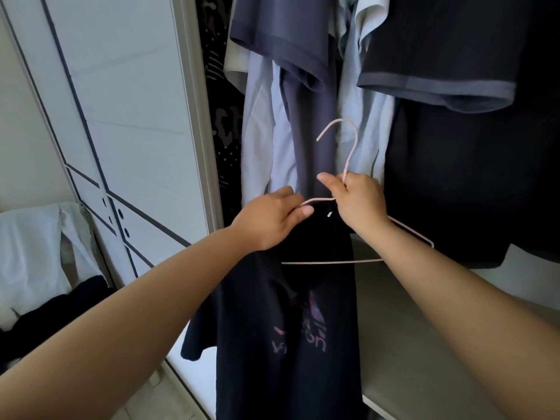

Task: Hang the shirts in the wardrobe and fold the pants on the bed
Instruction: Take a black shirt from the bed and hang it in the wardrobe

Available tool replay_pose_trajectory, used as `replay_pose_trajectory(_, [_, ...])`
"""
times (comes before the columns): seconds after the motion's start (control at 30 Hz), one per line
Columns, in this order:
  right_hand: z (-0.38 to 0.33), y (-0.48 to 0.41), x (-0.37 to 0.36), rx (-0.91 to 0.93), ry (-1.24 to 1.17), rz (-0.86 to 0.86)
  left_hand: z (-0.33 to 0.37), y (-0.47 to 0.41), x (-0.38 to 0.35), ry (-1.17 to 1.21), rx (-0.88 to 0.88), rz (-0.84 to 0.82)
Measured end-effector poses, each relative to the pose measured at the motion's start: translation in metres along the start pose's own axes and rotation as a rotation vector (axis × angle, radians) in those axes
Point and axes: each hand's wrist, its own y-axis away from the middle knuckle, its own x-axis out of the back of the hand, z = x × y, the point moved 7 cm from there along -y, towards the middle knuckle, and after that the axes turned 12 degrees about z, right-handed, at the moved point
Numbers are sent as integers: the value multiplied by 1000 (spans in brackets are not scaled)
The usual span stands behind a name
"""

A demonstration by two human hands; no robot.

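A black T-shirt (291,328) with a pink printed logo hangs in front of the open wardrobe, partly threaded onto a thin pink wire hanger (351,147). My right hand (359,201) grips the hanger's neck just below the hook, which points up and left. My left hand (269,221) pinches the shirt's collar at the hanger's left shoulder. The hanger's right arm and bottom bar stick out bare past the shirt.
Several shirts hang in the wardrobe: dark grey (281,40), light blue (263,122) and black (454,147). A white sliding door (121,116) stands at the left. More clothes, white (30,253) and black, lie on the bed at lower left. A grey shelf (424,344) sits below right.
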Motion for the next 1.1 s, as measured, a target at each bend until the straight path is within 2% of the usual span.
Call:
replay_pose_trajectory(0.1, [8, 5, -11, -63, -106, -115, -7, 8, -11, -18, 26, -71])
replay_pose_trajectory(0.2, [12, 9, -20, -117, -169, -259, -17, 7, -12, -29, 112, -33])
replay_pose_trajectory(0.27, [12, 9, -21, -89, -179, -288, -22, 6, -8, -4, 168, 16])
replay_pose_trajectory(0.3, [11, 8, -18, -38, -165, -234, -24, 4, -6, 5, 191, 40])
replay_pose_trajectory(0.4, [1, 17, 17, 265, -18, 253, -31, -1, -2, 5, 246, 86])
replay_pose_trajectory(0.43, [-4, 26, 23, 377, 19, 339, -34, -3, -1, -4, 260, 100])
replay_pose_trajectory(0.47, [-9, 37, 22, 503, 41, 340, -37, -4, 0, -11, 272, 119])
replay_pose_trajectory(0.53, [-11, 66, 7, 718, 64, 235, -41, -7, 3, -22, 288, 162])
replay_pose_trajectory(0.6, [0, 87, -6, 765, 63, 155, -44, -9, 6, -32, 289, 208])
replay_pose_trajectory(0.67, [24, 94, -17, 598, 83, 98, -47, -10, 11, -22, 291, 261])
replay_pose_trajectory(0.7, [42, 93, -27, 419, 126, 38, -48, -10, 14, -13, 294, 285])
replay_pose_trajectory(0.77, [82, 92, -51, -61, 171, -192, -50, -9, 18, 18, 290, 321])
replay_pose_trajectory(0.83, [107, 106, -77, -547, -77, -410, -50, -7, 23, 47, 270, 338])
replay_pose_trajectory(0.87, [111, 114, -89, -721, -212, -470, -51, -7, 24, 63, 264, 345])
replay_pose_trajectory(0.9, [110, 120, -99, -808, -280, -515, -53, -6, 26, 88, 266, 352])
replay_pose_trajectory(0.97, [107, 126, -113, -846, -296, -566, -56, -5, 28, 136, 283, 355])
replay_pose_trajectory(1.1, [104, 144, -137, -1047, -354, -595, -58, 1, 32, 219, 279, 364])
